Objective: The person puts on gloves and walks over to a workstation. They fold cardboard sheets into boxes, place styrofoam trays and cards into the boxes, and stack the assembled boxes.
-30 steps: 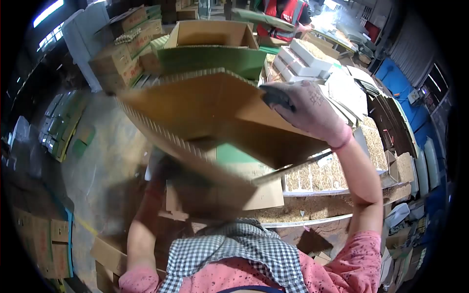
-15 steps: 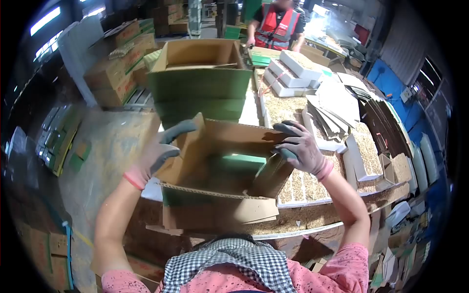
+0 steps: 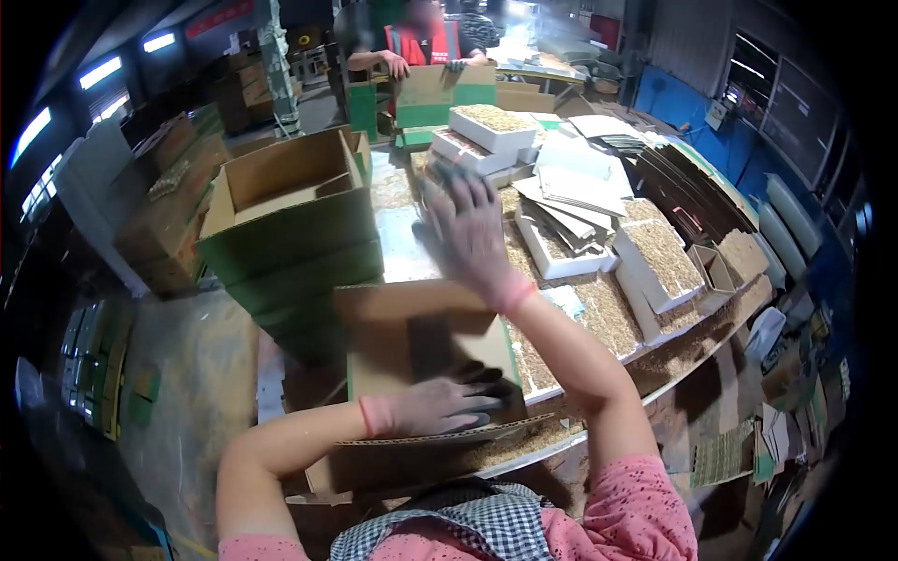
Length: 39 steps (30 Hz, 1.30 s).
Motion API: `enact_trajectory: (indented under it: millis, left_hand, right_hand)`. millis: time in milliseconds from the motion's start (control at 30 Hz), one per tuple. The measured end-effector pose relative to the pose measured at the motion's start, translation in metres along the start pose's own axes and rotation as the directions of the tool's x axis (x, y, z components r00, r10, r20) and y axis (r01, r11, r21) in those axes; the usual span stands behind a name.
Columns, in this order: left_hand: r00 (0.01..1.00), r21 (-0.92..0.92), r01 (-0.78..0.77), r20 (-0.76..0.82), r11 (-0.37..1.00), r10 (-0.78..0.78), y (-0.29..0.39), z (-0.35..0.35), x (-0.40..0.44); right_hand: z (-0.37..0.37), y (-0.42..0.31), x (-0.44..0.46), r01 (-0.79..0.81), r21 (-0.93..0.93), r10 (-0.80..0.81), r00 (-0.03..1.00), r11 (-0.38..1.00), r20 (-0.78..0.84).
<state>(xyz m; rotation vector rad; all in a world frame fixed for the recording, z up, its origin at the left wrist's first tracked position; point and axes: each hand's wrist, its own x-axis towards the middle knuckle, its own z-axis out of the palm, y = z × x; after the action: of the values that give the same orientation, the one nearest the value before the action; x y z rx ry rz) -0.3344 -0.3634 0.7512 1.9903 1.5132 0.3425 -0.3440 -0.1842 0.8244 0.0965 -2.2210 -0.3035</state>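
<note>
A cardboard box (image 3: 374, 341) with green outer printing lies in front of me at the table's near edge. My left hand (image 3: 444, 406), in a grey-palmed glove, lies flat over the box near its front edge, fingers spread and pointing right. Raised above the far right side of the box is my right hand (image 3: 468, 229), gloved too, its fingers apart and a little blurred, holding nothing. Just behind and left of the box stands a taller green and brown open carton (image 3: 290, 229).
Granule-filled white trays (image 3: 655, 266) and stacked white blocks (image 3: 486, 131) cover the table to the right, with loose white sheets (image 3: 585, 178) among them. Across the table a person in a red vest (image 3: 426, 47) holds a green and brown cardboard piece (image 3: 444, 93). Cartons (image 3: 164, 210) stand at left.
The box has come down and turned at the table edge. My left hand has moved onto it, and my right hand has let go and risen. The view has swung right.
</note>
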Motion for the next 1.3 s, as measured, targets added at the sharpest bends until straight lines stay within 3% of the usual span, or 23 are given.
enact_trajectory:
  millis: [33, 133, 167, 200, 267, 333, 367, 400, 500, 533, 567, 667, 700, 767, 800, 833, 867, 933, 1033, 1067, 1133, 1233, 1300]
  left_hand:
    - [0.999, -0.056, 0.03, 0.019, 0.998, -0.029, -0.008, 0.014, 0.004]
    - [0.994, -0.103, -0.054, 0.085, 0.993, 0.063, 0.008, -0.008, -0.013]
    - [0.983, -0.139, -0.141, 0.102, 0.98, 0.155, 0.029, -0.021, -0.026]
    - [0.962, -0.181, -0.222, 0.117, 0.958, 0.245, 0.046, -0.031, -0.037]
    - [0.997, 0.358, -0.072, 0.004, 0.931, 0.076, 0.064, -0.055, -0.044]
    - [0.937, 0.603, 0.302, -0.33, 0.738, -0.114, 0.008, -0.062, -0.051]
    - [0.866, 0.468, 0.441, -0.447, 0.766, -0.226, -0.019, -0.048, -0.055]
    - [0.766, 0.307, 0.564, -0.54, 0.766, -0.348, -0.036, -0.032, -0.064]
    - [0.71, 0.041, 0.481, -0.605, 0.876, -0.361, -0.054, -0.036, -0.109]
    - [0.662, -0.221, 0.317, -0.645, 0.922, -0.382, -0.055, -0.03, -0.123]
    - [0.658, -0.086, 0.355, -0.684, 0.931, -0.314, -0.054, -0.026, -0.138]
    - [0.654, 0.136, 0.233, -0.755, 0.963, -0.052, -0.055, -0.006, -0.152]
    - [0.437, -0.516, -0.079, -0.787, 0.853, -0.435, -0.049, 0.016, -0.142]
    - [0.405, -0.668, -0.18, -0.719, 0.722, -0.564, -0.045, 0.038, -0.131]
    - [0.242, -0.701, -0.475, -0.685, 0.532, -0.687, -0.03, 0.041, -0.116]
    - [0.278, -0.423, 0.123, -0.854, 0.898, -0.441, -0.011, 0.02, -0.114]
    - [0.291, -0.446, 0.159, -0.831, 0.881, -0.473, -0.005, 0.022, -0.116]
    - [0.273, -0.647, 0.095, -0.714, 0.757, -0.644, -0.007, 0.036, -0.116]
    - [0.188, -0.78, 0.05, -0.606, 0.623, -0.773, -0.023, 0.049, -0.115]
    - [0.132, -0.834, 0.082, -0.534, 0.546, -0.835, -0.008, 0.037, -0.109]
    - [0.092, -0.571, 0.331, -0.773, 0.752, -0.627, -0.021, 0.051, -0.114]
    - [0.07, -0.535, 0.325, -0.808, 0.78, -0.584, -0.085, 0.087, -0.147]
    - [0.038, -0.57, 0.3, -0.794, 0.765, -0.607, -0.103, 0.1, -0.15]
  right_hand:
    - [0.021, 0.013, 0.0, -0.043, -0.111, 0.04, 0.999, 0.993, -0.033]
    - [0.028, -0.014, -0.065, -0.111, -0.109, 0.153, 0.824, 0.988, 0.545]
    - [0.012, -0.034, -0.101, -0.103, 0.125, 0.047, 0.921, 0.987, 0.388]
    - [0.003, -0.045, -0.116, -0.217, 0.172, 0.064, 0.779, 0.961, 0.624]
    - [0.011, -0.038, -0.114, -0.411, 0.339, 0.221, 0.85, 0.846, 0.479]
    - [-0.004, -0.026, -0.109, -0.502, 0.642, 0.271, 0.862, 0.579, 0.429]
    - [-0.012, -0.026, -0.117, -0.644, 0.712, 0.468, 0.739, 0.28, 0.484]
    - [-0.023, -0.028, -0.135, -0.634, 0.674, 0.589, 0.728, 0.38, 0.352]
    - [-0.043, -0.073, -0.224, -0.812, 0.359, 0.439, 0.144, -0.46, 0.887]
    - [-0.057, -0.091, -0.225, -0.735, 0.306, 0.326, 0.123, -0.605, 0.937]
    - [-0.067, -0.101, -0.224, -0.675, 0.285, 0.26, 0.141, -0.681, 0.955]
    - [-0.098, -0.071, -0.158, -0.706, 0.459, 0.275, 0.367, -0.54, 0.889]
    - [-0.102, -0.054, -0.126, -0.757, 0.574, 0.256, 0.515, -0.312, 0.818]
    - [-0.13, -0.063, -0.06, -0.665, 0.673, 0.061, 0.725, 0.323, 0.686]
    - [-0.131, -0.079, -0.034, -0.458, 0.609, -0.095, 0.744, 0.648, 0.661]
    - [-0.098, -0.113, -0.053, -0.221, 0.617, -0.191, 0.827, 0.755, 0.529]
    - [-0.064, -0.154, -0.089, 0.029, 0.574, -0.312, 0.861, 0.818, 0.402]
    - [-0.054, -0.179, -0.115, 0.028, 0.809, -0.427, 0.86, 0.587, 0.28]
    - [-0.071, -0.055, -0.145, -0.432, 0.688, 0.13, 0.886, 0.583, 0.446]
    - [-0.072, 0.013, -0.172, -0.594, 0.564, 0.483, 0.802, 0.574, 0.353]
    - [-0.066, 0.146, -0.249, -0.898, 0.321, 0.938, 0.341, 0.303, 0.068]
    - [-0.047, 0.296, -0.36, -0.923, 0.302, 0.969, -0.208, -0.24, 0.134]
    - [-0.037, 0.342, -0.388, -0.8, 0.383, 0.863, -0.305, -0.462, 0.403]
